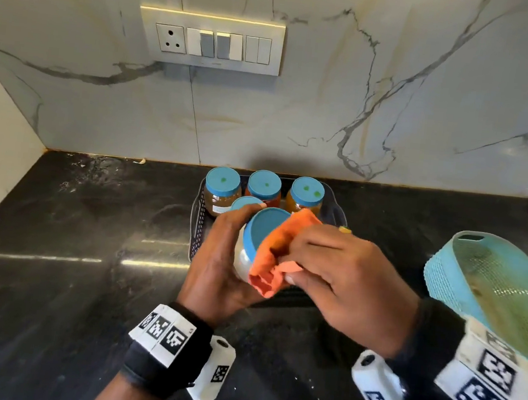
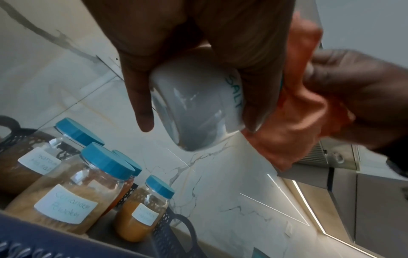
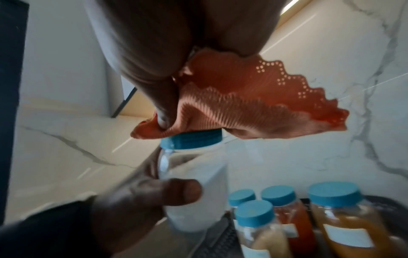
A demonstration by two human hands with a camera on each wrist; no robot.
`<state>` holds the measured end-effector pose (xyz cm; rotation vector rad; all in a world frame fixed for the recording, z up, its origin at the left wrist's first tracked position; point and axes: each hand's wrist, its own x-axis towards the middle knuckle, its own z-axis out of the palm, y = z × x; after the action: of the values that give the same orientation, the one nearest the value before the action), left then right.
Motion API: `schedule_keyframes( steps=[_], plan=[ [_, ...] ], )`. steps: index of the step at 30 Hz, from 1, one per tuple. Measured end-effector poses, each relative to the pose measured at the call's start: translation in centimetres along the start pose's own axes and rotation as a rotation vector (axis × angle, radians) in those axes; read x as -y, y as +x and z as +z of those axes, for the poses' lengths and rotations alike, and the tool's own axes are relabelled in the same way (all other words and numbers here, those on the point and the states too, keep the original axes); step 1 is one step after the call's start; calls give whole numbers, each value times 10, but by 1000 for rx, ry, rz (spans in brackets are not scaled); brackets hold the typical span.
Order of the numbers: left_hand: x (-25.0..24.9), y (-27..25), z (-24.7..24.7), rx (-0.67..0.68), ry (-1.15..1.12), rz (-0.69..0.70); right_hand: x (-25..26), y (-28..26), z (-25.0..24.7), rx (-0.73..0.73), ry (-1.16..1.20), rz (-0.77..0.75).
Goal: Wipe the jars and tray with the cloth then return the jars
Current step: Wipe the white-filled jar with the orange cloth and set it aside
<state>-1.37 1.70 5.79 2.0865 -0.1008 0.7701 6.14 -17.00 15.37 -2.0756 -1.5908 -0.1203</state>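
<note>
The left hand [image 1: 217, 260] is curled round a jar of white salt [image 1: 245, 256] and holds it up in the air, tipped, over the near edge of the tray [image 1: 197, 225]. The right hand [image 1: 339, 279] pinches the bunched orange cloth [image 1: 275, 253] and presses it on the jar's blue lid [image 1: 266, 229]. Near the person, the black table [image 1: 51, 291] has lots of open room on the left side. On the right, a blue basket [image 1: 491, 289] sits close to the right wrist. The left wrist view shows the word SALT on the jar [image 2: 198, 108], which the head view does not. The right wrist view shows little holes along the cloth's wavy edge [image 3: 253, 104]. Farther back, four more jars stand in the dark tray: a sandy one [image 2: 66, 197], a brown one [image 1: 222, 192], a red one [image 1: 263, 190] and an orange-yellow one [image 1: 306, 197]. The tray sits close to the marble wall [image 1: 298, 105].
</note>
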Motion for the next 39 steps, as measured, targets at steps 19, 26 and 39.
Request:
schedule_keyframes(
  steps=[19, 26, 39],
  plan=[
    [-9, -7, 1, 29, -30, -19, -20, 18, -11, -119, -98, 125],
    [-12, 0, -15, -41, -110, -28, 23, 20, -6, -9, 1, -55],
    [-18, 3, -22, -30, -53, -6, 23, 35, -7, -8, 80, -63]
  ],
)
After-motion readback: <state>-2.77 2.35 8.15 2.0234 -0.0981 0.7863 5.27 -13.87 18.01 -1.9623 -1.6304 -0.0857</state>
